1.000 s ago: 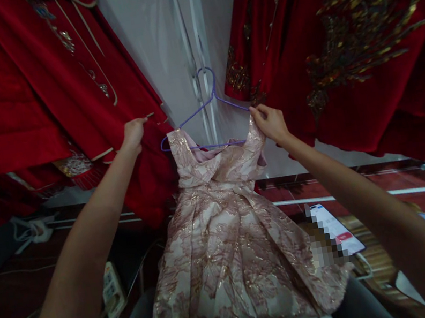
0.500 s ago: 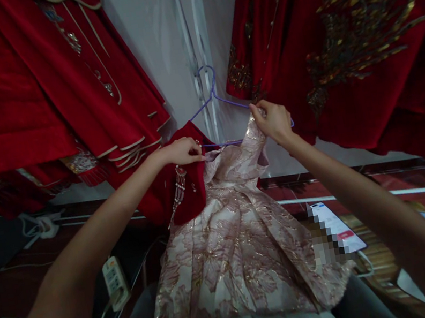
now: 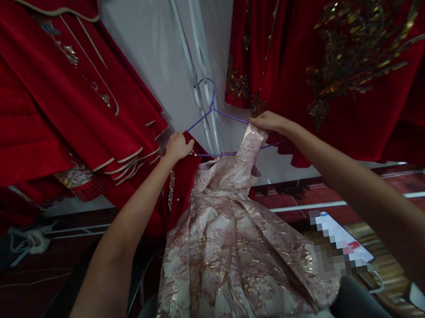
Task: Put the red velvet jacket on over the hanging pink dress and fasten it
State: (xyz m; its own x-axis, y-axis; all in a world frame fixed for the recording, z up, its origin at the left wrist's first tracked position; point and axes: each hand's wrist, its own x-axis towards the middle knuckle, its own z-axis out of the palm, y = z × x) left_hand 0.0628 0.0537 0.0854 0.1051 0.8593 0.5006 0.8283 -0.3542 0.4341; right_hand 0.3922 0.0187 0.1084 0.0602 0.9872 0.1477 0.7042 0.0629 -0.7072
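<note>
A small pink and gold brocade dress [image 3: 232, 253] hangs in front of me from a thin purple wire hanger [image 3: 210, 110]. My right hand [image 3: 269, 121] is closed on the dress's right shoulder strap at the hanger's arm. My left hand [image 3: 177, 146] is closed at the hanger's left end, where a fold of red garment [image 3: 184, 185] lies over the dress's left shoulder. The hanger's hook points up in front of a white wall.
Red velvet garments with gold embroidery hang on the left [image 3: 24, 103] and the right [image 3: 341, 50]. A white wall strip [image 3: 194, 48] runs between them. A phone [image 3: 342, 240] lies on a dark red surface at the lower right, and a cable [image 3: 30, 241] at the left.
My left hand left the red garment at the left and came to the hanger's left end. A red fold now covers the dress's left shoulder. My right hand has stayed on the right strap.
</note>
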